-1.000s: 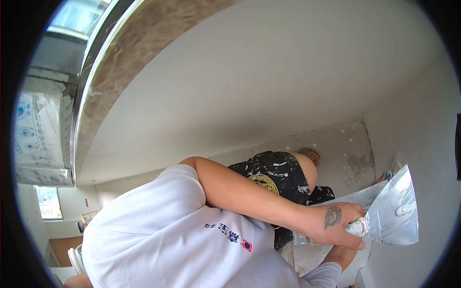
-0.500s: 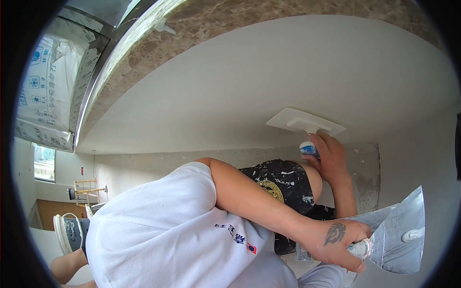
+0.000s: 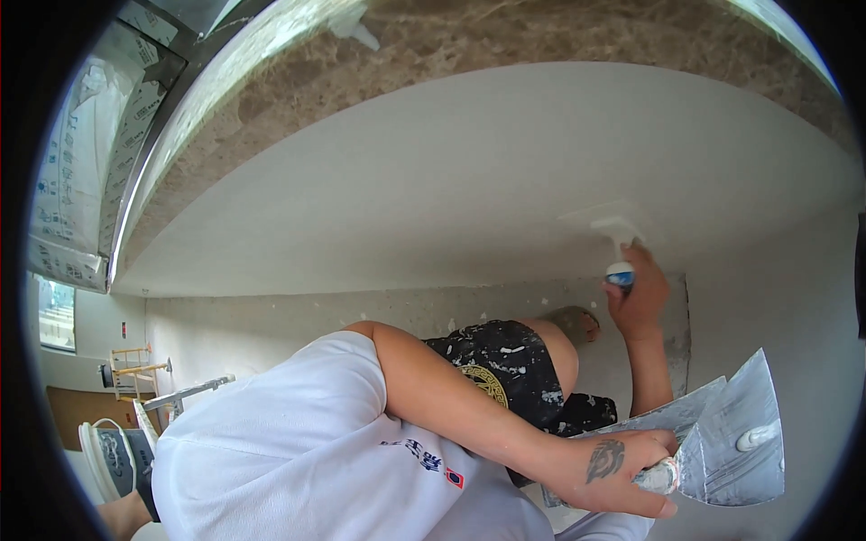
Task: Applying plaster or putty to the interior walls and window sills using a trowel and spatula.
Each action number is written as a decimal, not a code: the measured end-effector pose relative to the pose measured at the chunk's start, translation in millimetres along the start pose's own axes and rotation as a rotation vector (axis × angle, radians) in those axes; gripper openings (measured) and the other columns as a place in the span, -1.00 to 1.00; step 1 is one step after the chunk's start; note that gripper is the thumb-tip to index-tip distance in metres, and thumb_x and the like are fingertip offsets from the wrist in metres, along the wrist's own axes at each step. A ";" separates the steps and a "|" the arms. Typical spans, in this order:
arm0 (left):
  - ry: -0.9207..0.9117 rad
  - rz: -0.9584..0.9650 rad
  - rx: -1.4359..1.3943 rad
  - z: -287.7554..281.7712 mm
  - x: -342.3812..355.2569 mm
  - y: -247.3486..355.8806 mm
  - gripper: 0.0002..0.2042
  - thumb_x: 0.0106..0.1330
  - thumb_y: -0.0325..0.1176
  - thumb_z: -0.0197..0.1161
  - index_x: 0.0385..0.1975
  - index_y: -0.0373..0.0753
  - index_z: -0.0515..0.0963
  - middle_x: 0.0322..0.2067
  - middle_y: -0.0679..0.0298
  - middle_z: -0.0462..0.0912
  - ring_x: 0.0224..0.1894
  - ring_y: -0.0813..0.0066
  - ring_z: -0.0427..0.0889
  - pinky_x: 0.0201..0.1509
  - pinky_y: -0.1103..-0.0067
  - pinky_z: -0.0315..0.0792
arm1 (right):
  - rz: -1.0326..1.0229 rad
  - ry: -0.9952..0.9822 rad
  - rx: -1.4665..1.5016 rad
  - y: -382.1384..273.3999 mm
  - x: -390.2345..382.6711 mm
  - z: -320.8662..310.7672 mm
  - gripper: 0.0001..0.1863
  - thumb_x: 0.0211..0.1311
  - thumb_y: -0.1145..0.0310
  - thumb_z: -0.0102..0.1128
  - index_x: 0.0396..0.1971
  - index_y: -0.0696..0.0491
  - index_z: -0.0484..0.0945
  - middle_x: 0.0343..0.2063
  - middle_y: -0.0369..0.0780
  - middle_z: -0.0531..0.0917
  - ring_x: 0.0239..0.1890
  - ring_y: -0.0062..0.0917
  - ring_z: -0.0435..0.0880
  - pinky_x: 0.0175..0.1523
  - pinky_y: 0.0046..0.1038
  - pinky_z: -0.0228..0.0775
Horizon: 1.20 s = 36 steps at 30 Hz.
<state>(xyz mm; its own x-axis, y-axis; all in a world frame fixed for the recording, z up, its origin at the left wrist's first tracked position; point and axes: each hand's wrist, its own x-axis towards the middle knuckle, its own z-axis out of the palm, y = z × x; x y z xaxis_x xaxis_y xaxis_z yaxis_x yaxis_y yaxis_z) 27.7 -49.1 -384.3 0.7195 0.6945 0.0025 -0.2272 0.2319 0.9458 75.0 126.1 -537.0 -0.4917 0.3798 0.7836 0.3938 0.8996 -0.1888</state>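
Observation:
My right hand is wrapped around the blue and white handle of a white plastering trowel. Its pale blade lies against the smooth wall and is blurred, so its edges barely show. At the lower right, my left hand, with a dark mark on its back, grips the putty-smeared handle of a putty knife. The broad metal blade of that knife points right, with a white blob on it. Behind it runs a second flat metal blade, partly hidden by my left hand; how it is held is unclear.
A brown marble sill overhangs the wall. Plastic sheeting covers a frame at upper left. A yellow ladder and a shoe show at far left. My paint-spattered black shorts are beneath my left arm, above a grey strip.
My right hand has moved the trowel to the right along the wall. The whole view has shifted a little, and my left hand with the putty knife sits slightly further left.

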 end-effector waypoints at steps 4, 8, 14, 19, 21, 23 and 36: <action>0.049 0.098 0.041 13.2 -8.6 8.9 -0.57 0.30 -0.05 0.25 -0.22 -0.41 0.52 -0.01 0.00 0.44 0.07 0.14 0.46 0.18 0.39 0.32 | 0.006 -0.086 0.204 -72.2 67.2 -15.4 -0.41 0.07 -0.07 0.35 -0.01 0.02 0.53 -0.33 -0.14 0.55 -0.44 -0.28 0.61 -0.36 -0.32 0.45; 0.056 0.290 -0.089 14.7 0.4 25.4 -0.61 0.32 -0.14 0.30 -0.52 -0.42 0.50 -0.48 0.04 0.60 -0.39 0.19 0.53 -0.23 0.29 0.36 | -0.135 -0.431 0.194 -98.9 75.8 21.7 -0.37 -0.05 -0.04 0.46 -0.01 0.02 0.55 -0.41 -0.18 0.58 -0.47 -0.31 0.60 -0.37 -0.29 0.46; 0.069 0.217 -0.065 9.8 -7.7 30.8 -0.59 0.29 -0.12 0.31 -0.51 -0.43 0.49 -0.40 0.01 0.57 -0.30 0.16 0.56 -0.17 0.33 0.39 | -0.183 -0.372 0.163 -71.4 43.7 24.9 -0.40 -0.06 -0.02 0.46 -0.03 -0.03 0.56 -0.51 -0.26 0.59 -0.52 -0.37 0.62 -0.41 -0.36 0.45; 0.004 0.206 0.094 5.0 -2.4 31.6 -0.58 0.34 -0.05 0.24 -0.25 -0.40 0.52 -0.02 0.00 0.43 0.06 0.16 0.46 0.18 0.41 0.32 | -0.137 -0.518 0.311 -103.8 113.2 7.8 -0.51 0.15 -0.09 0.28 -0.11 -0.01 0.52 -0.53 -0.21 0.61 -0.53 -0.30 0.66 -0.46 -0.33 0.44; 0.028 0.172 0.071 -5.5 -7.7 48.4 -0.60 0.37 -0.07 0.24 -0.28 -0.40 0.52 -0.06 0.03 0.44 0.03 0.18 0.46 0.16 0.43 0.33 | -0.194 -0.627 0.309 -112.0 108.0 36.0 -0.49 0.16 -0.12 0.25 -0.08 -0.02 0.51 -0.55 -0.22 0.61 -0.52 -0.25 0.66 -0.42 -0.26 0.47; 0.087 0.233 0.162 -11.3 -11.9 51.0 -0.83 0.34 -0.35 0.34 -0.29 -0.32 0.56 -0.26 0.27 0.58 -0.13 0.49 0.53 -0.02 0.53 0.36 | -0.198 -0.568 0.220 -97.9 93.8 25.5 -0.46 0.16 -0.10 0.26 -0.02 -0.01 0.49 -0.53 -0.19 0.60 -0.49 -0.22 0.66 -0.38 -0.21 0.48; -0.037 0.001 -0.145 -6.5 -29.1 40.3 -0.64 0.39 -0.41 0.23 0.13 -0.38 0.47 0.05 0.20 0.57 0.08 0.46 0.54 0.22 0.46 0.37 | 0.673 0.727 0.184 11.0 -18.0 -138.0 -0.39 0.40 -0.07 0.10 0.15 0.15 0.33 -0.36 -0.23 0.58 -0.40 -0.60 0.54 -0.25 -0.49 0.42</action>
<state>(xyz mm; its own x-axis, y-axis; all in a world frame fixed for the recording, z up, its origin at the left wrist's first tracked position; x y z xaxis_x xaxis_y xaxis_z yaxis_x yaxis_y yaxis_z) -6.6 -55.5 -348.3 0.7422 0.6699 0.0181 -0.3187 0.3291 0.8889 195.3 99.4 -471.6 0.4063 0.6527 0.6394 0.2591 0.5888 -0.7656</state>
